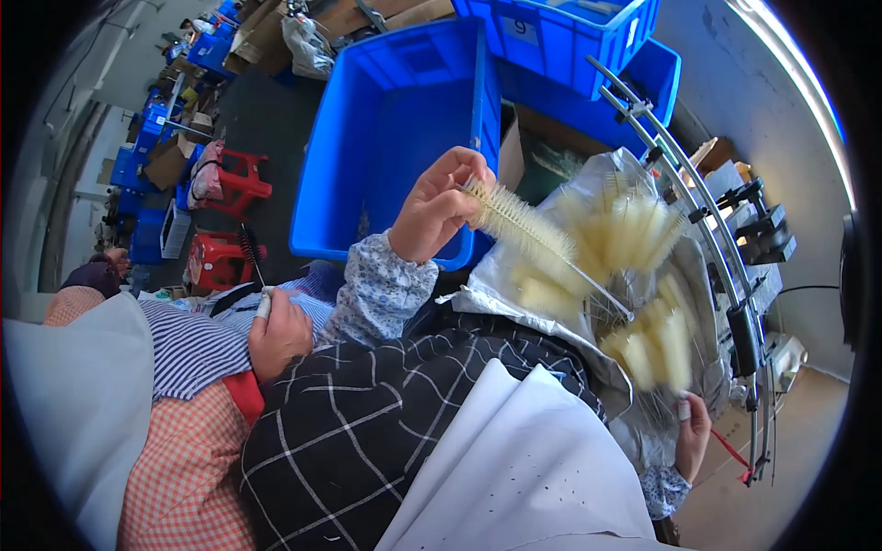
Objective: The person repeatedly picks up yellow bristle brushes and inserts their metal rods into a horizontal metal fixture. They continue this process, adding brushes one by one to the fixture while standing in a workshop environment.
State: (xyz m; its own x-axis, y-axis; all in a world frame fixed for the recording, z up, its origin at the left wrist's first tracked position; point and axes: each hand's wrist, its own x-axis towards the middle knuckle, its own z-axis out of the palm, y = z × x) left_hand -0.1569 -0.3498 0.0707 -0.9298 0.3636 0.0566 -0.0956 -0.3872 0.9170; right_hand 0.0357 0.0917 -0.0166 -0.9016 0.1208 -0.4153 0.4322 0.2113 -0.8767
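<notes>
In the middle, my left hand [439,204] pinches a bottle brush [525,231] by one end of its cream bristles. Its thin wire stem points down to the right. Beneath and beyond it, a grey-white sack [491,308] lies open, holding several more cream bottle brushes [657,344], some blurred, their wire stems crossing. At the lower right, my right hand [695,430] is beside the lowest brushes and wires, a pale covering on one fingertip. Its fingers are closed together; what they grip, if anything, is too small to name.
A large blue bin [390,119] stands ahead, with more blue bins [560,46] stacked at its right. A curved metal rail frame [684,165] runs along the right side. To the left, a co-worker's hand [278,335] holds a black brush [250,248] near red stools [243,188].
</notes>
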